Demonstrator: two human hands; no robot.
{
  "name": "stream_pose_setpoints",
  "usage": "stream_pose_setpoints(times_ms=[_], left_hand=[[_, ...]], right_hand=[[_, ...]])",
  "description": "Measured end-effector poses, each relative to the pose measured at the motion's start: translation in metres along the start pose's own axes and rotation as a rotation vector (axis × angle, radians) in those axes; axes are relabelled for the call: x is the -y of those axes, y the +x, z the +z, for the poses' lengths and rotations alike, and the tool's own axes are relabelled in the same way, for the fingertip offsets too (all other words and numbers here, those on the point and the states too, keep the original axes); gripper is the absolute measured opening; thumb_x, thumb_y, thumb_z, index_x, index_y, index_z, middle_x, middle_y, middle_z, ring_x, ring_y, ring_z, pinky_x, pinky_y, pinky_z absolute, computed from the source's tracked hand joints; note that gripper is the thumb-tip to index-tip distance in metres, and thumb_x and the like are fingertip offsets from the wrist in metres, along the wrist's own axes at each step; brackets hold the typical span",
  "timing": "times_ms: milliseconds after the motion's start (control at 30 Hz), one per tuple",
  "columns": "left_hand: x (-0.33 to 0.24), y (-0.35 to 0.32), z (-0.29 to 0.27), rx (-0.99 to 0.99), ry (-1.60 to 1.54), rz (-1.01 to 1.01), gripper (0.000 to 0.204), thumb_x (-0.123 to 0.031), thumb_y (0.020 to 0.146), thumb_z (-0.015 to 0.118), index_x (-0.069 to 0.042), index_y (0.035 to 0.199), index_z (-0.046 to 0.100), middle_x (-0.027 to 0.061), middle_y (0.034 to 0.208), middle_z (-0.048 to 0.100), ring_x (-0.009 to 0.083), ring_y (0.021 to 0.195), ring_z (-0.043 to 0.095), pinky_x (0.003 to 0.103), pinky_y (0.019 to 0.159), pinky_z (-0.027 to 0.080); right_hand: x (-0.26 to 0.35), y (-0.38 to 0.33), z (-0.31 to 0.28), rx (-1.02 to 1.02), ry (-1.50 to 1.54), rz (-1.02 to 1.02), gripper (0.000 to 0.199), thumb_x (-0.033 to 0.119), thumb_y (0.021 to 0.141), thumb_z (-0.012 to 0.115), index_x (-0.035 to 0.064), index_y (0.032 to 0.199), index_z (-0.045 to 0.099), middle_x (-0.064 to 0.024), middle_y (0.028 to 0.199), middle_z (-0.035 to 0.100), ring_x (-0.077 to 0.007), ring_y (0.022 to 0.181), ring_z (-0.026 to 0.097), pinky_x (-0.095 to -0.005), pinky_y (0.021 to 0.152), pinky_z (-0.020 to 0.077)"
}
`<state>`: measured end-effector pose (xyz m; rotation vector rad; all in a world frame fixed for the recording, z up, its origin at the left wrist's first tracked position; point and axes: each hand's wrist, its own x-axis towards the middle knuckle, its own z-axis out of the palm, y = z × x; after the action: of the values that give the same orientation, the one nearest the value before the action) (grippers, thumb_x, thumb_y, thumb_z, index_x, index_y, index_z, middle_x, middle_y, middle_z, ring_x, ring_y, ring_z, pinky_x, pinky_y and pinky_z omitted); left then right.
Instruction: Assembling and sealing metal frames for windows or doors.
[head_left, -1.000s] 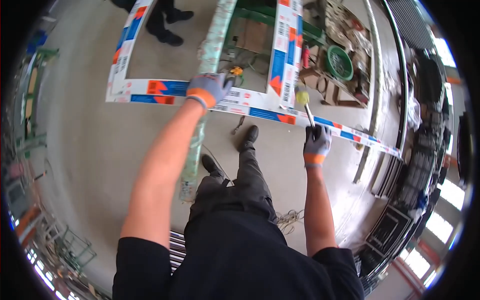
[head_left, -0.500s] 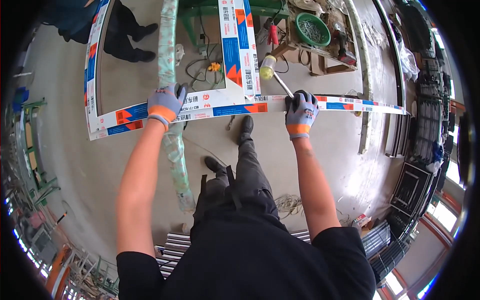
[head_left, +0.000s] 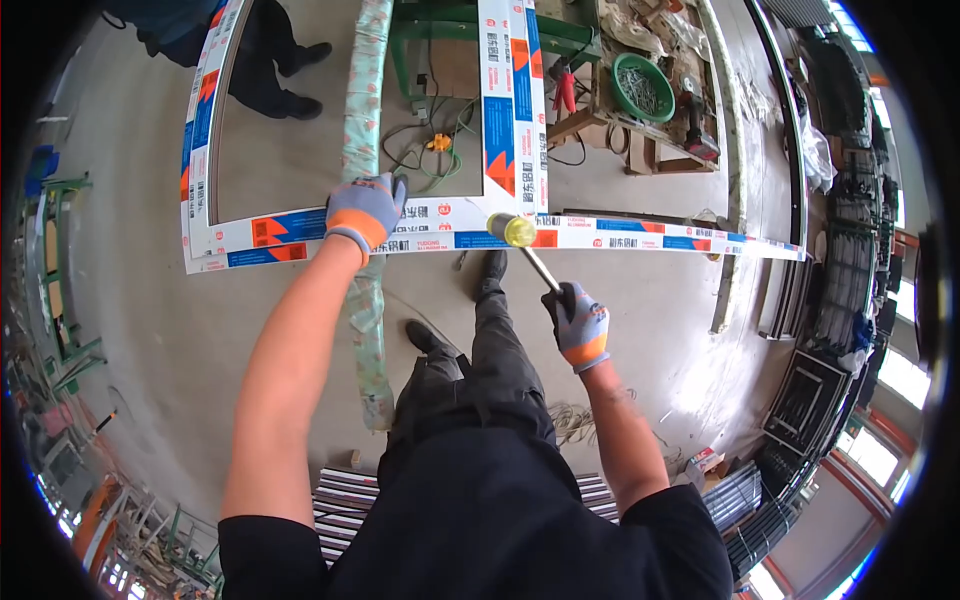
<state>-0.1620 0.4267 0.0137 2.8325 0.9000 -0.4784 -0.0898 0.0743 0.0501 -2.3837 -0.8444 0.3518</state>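
Observation:
A frame of long profiles (head_left: 582, 239), wrapped in white, blue and orange printed film, lies across in front of me. My left hand (head_left: 366, 208), in a grey and orange glove, is closed over its near profile, left of the middle joint. My gloved right hand (head_left: 581, 325) grips the metal handle of a mallet on the near side of the frame. The mallet's yellowish head (head_left: 512, 231) is over the near profile, by the joint with the upright crosspiece (head_left: 513, 110). Whether it touches the film I cannot tell.
A green-wrapped support beam (head_left: 367, 325) passes under the frame by my left hand. At the far right, a bench (head_left: 570, 125) bears a green bowl (head_left: 655, 117) of screws and a cordless drill (head_left: 697, 130). Another person's legs (head_left: 275, 60) are at far left; cables (head_left: 415, 155) lie beyond.
My right hand has come off the profile and moved nearer to me with the mallet, whose head has swung down to the frame joint. The left hand keeps its place on the frame.

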Motion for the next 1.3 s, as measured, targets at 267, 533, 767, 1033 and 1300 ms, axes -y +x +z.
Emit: stream_pose_setpoints(times_ms=[267, 533, 767, 1033, 1300], left_hand=[[0.0, -0.005, -0.004, -0.017, -0.092, 0.057, 0.034, -0.039, 0.097, 0.043, -0.013, 0.099, 0.066, 0.0165, 0.08, 0.07, 0.0336, 0.076, 0.068, 0.044, 0.07, 0.053], [0.002, 0.003, -0.002, -0.025, -0.106, 0.033, 0.033, -0.038, 0.097, 0.045, -0.013, 0.096, 0.066, 0.0146, 0.081, 0.07, 0.0327, 0.077, 0.068, 0.044, 0.072, 0.053], [-0.002, 0.016, -0.016, -0.048, -0.098, 0.062, 0.034, -0.037, 0.096, 0.044, -0.011, 0.099, 0.066, 0.0139, 0.082, 0.071, 0.0316, 0.079, 0.069, 0.044, 0.073, 0.053], [0.001, 0.0, -0.004, 0.005, -0.076, 0.065, 0.038, -0.038, 0.097, 0.043, -0.012, 0.114, 0.064, 0.0144, 0.085, 0.071, 0.0325, 0.08, 0.069, 0.044, 0.076, 0.052], [-0.001, 0.009, 0.0, -0.054, -0.062, 0.04, 0.036, -0.037, 0.097, 0.041, -0.012, 0.107, 0.065, 0.0156, 0.085, 0.071, 0.0313, 0.081, 0.07, 0.043, 0.075, 0.053]], right_hand=[[0.009, -0.001, 0.024, 0.058, 0.009, 0.12, 0.01, 0.016, 0.087, 0.065, 0.0079, 0.091, 0.06, -0.0165, 0.079, 0.065, -0.038, 0.071, 0.063, -0.0437, 0.06, 0.0484], [0.062, 0.02, -0.015, 0.005, 0.1, 0.043, 0.011, 0.014, 0.09, 0.06, 0.004, 0.094, 0.063, -0.0179, 0.078, 0.064, -0.0384, 0.071, 0.063, -0.0423, 0.06, 0.0484], [0.02, 0.01, 0.014, 0.201, -0.295, 0.071, 0.016, 0.02, 0.096, 0.052, 0.0056, 0.093, 0.059, -0.018, 0.072, 0.063, -0.0378, 0.064, 0.061, -0.0448, 0.056, 0.0459], [0.066, 0.026, -0.018, 0.082, 0.011, 0.013, 0.006, 0.011, 0.09, 0.058, 0.005, 0.089, 0.06, -0.0168, 0.075, 0.062, -0.0388, 0.067, 0.061, -0.0463, 0.058, 0.0463], [0.03, 0.03, 0.004, 0.318, -0.297, 0.103, 0.017, 0.024, 0.093, 0.052, 0.007, 0.094, 0.055, -0.0171, 0.08, 0.065, -0.0387, 0.073, 0.063, -0.0468, 0.063, 0.0486]])
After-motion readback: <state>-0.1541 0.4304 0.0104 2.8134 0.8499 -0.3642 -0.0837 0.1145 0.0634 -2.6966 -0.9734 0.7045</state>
